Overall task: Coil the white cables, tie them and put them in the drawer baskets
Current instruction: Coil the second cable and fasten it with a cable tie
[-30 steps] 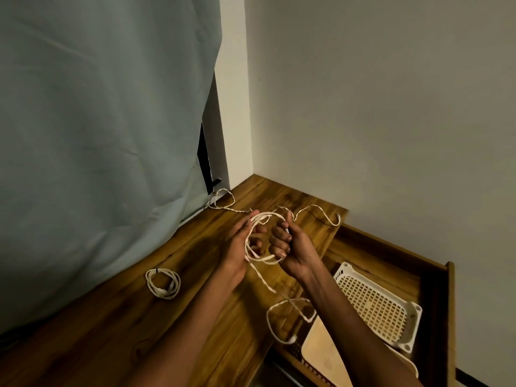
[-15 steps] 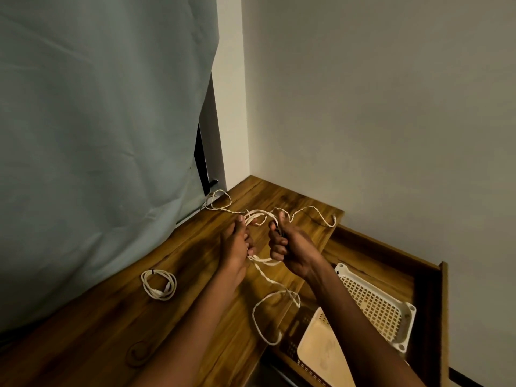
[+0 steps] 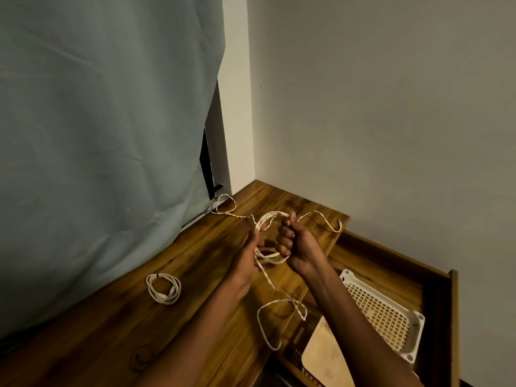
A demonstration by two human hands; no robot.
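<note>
White cable point(image 3: 269, 219) is the thing we are working on, and we hold it up over the wooden desk point(image 3: 111, 331), close to the corner of the wall. The desk is the biggest thing near us. On our right, lower down, the drawer point(image 3: 391, 263) is pulled out, and a white basket point(image 3: 385, 314) with little holes sits inside it. One coiled cable point(image 3: 164, 287) already lies on the desk, well to the left of our hands, with a small dark tie on it.

Our right hand point(image 3: 296, 247) is a tight fist around the loops we have made. Our left hand point(image 3: 248, 258) is just beside it, with its fingers pinching the cable where the loops hang.

The loops run from hand to hand, across in front of us. The part we think matters most is the loose tail point(image 3: 268, 325). It drops down from our hands, toward us, and curls on the desk edge just above the drawer. It hangs closer to our left hand, so we think that hand should pull it up for the next loop. More loose cable lies far from us, by the wall.
</note>
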